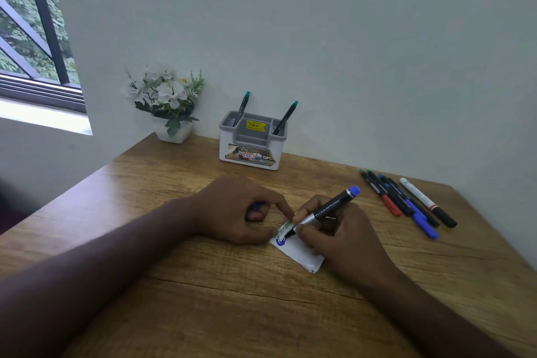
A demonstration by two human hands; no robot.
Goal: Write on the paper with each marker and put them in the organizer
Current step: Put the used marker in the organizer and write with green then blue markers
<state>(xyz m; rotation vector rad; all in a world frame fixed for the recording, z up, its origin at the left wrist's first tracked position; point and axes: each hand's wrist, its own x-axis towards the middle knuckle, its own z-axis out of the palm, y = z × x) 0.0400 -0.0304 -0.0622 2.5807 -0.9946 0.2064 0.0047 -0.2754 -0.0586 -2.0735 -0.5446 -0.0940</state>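
Gripping one blue marker (325,210) in right hand (340,235), tip touching one paper (299,250). Pinching its cap (257,205) in left hand (238,209). Two pens standing in organizer (252,142); five lying aside.

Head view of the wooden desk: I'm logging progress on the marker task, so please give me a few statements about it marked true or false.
1. The right hand holds a black marker with a blue end, its tip on the small white paper. True.
2. The grey-and-white plastic organizer holds no markers. False: two black markers with green ends stand in it.
3. The left hand grips a small blue cap. True.
4. The loose markers lie left of the paper. False: they lie to its right on the wooden desk.
5. The white pot of white flowers stands right of the organizer. False: it stands left of it.
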